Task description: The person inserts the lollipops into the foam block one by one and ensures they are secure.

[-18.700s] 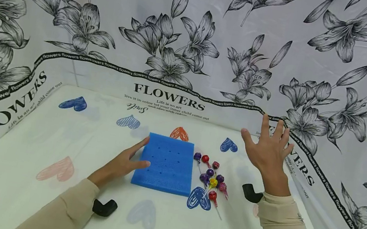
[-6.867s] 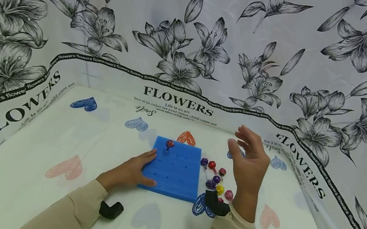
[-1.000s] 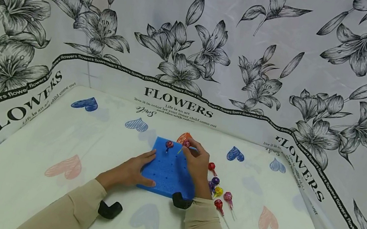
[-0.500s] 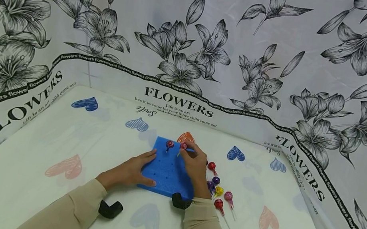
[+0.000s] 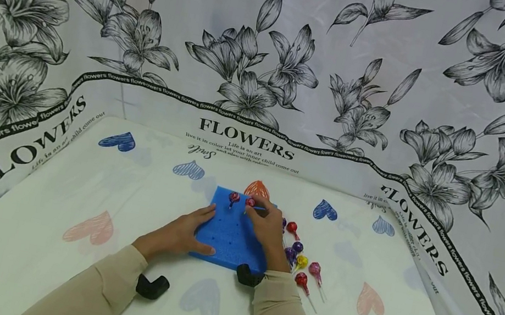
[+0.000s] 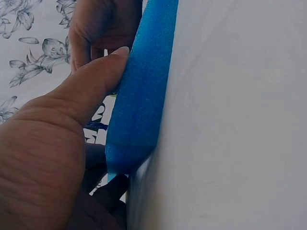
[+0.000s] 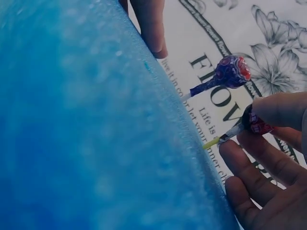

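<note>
A blue foam block (image 5: 227, 234) with rows of small holes lies on the table. My left hand (image 5: 175, 235) rests spread at its left side, thumb on the top face and fingers along the edge. One lollipop (image 5: 234, 197) with a dark red wrapper stands in the far left of the block. My right hand (image 5: 269, 230) pinches a second lollipop (image 7: 259, 125) by its red head and upper stick, just right of the first. In the right wrist view its yellow stick end (image 7: 211, 143) meets the foam's top, pointing down into it.
Right of the block lie several loose lollipops: a red one (image 5: 291, 227), purple ones (image 5: 297, 247), a yellow one (image 5: 302, 262), a pink one (image 5: 315, 270) and a nearer red one (image 5: 301, 280). A flower-printed curtain (image 5: 166, 15) hangs behind the heart-patterned tablecloth (image 5: 100, 288).
Over the last second, my right hand has lowered the lollipop slightly and leftward onto the block. Before that, the hand was empty and raised on the right. My left hand has stayed put.
</note>
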### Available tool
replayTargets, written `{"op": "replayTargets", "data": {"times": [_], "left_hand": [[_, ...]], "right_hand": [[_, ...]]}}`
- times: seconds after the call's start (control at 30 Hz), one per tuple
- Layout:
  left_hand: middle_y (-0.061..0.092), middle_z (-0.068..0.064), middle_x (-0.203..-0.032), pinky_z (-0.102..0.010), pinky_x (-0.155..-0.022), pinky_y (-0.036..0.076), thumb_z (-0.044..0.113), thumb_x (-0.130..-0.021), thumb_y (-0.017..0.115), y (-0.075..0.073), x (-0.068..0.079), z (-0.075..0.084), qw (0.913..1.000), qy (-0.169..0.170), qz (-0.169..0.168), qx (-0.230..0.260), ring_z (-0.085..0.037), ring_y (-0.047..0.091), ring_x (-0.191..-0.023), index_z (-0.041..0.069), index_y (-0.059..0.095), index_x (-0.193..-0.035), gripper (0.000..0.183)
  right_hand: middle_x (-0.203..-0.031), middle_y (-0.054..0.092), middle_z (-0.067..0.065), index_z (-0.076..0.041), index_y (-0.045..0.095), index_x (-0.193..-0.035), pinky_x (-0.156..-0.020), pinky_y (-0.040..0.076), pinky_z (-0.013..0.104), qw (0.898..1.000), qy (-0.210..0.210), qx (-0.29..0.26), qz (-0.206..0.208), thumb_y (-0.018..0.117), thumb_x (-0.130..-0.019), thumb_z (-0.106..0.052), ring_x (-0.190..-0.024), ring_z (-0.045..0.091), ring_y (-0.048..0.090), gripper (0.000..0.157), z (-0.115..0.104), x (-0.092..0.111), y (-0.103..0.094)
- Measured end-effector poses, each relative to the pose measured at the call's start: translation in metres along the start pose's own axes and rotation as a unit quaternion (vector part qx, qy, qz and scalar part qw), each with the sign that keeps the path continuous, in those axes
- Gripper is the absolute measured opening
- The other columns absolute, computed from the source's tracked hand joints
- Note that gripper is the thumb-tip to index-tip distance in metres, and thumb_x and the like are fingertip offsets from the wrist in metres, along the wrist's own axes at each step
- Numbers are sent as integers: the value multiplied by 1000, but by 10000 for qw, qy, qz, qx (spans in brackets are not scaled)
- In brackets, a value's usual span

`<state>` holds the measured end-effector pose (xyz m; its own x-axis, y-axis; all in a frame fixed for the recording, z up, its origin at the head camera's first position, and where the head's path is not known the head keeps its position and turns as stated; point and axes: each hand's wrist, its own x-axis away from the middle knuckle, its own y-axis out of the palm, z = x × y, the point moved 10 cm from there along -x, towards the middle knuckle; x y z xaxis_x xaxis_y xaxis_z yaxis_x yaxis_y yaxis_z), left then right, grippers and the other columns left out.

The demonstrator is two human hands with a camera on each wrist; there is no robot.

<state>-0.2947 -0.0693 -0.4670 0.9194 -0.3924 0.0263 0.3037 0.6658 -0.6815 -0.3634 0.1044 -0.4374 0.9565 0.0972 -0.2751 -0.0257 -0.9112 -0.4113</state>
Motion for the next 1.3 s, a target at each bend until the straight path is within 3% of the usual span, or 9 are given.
{"op": "replayTargets", "data": {"times": [0.17,0.37,0.77,1.0,1.13,1.3], "left_hand": [[15,-6,-159,-50,-111,22,46,-76,80,1,0,-1,10000,23,-21,-3,-32,14,-143,4,26,-152,102],[15,-4,-160,-49,-111,21,46,-76,80,1,-1,0,10000,-6,-18,-27,-30,13,-144,5,26,-152,102],[13,-3,-160,-50,-111,21,47,-76,79,1,-1,-1,10000,-19,-8,-55,-31,13,-144,6,26,-153,102],[12,-2,-160,-50,-111,20,49,-76,79,3,-2,-5,9999,-88,-35,-37,-30,11,-144,8,25,-153,102],[13,-2,-160,-51,-111,20,48,-76,79,2,-2,-5,10000,-85,4,-45,-31,12,-144,8,25,-153,102],[13,-3,-160,-51,-111,20,47,-77,79,2,-1,-3,10000,-79,-17,-16,-31,11,-144,6,25,-153,102]], "right_hand": [[-112,66,6,-5,64,-126,-84,53,44,9998,-26,24,-203,68,-92,-16,-98,24,65,36,-5,0,0],[-116,65,5,-14,65,-125,-84,53,43,9999,-8,-32,-142,70,-91,-17,-104,22,63,35,-20,-2,-17],[-124,60,14,-6,60,-131,-93,48,43,9956,-512,-427,664,68,-92,-11,-111,27,58,41,-81,10,-107],[-117,65,8,-8,65,-126,-94,47,36,9822,-1112,-348,1470,70,-90,-11,-107,21,60,36,-111,33,-162],[-117,65,6,-10,66,-125,-94,47,35,9775,-1193,-324,1708,70,-90,-14,-106,21,60,36,-110,38,-180],[-117,64,7,-11,65,-126,-94,46,33,9793,-771,-369,1832,71,-90,-16,-108,21,59,37,-83,35,-193]]}}
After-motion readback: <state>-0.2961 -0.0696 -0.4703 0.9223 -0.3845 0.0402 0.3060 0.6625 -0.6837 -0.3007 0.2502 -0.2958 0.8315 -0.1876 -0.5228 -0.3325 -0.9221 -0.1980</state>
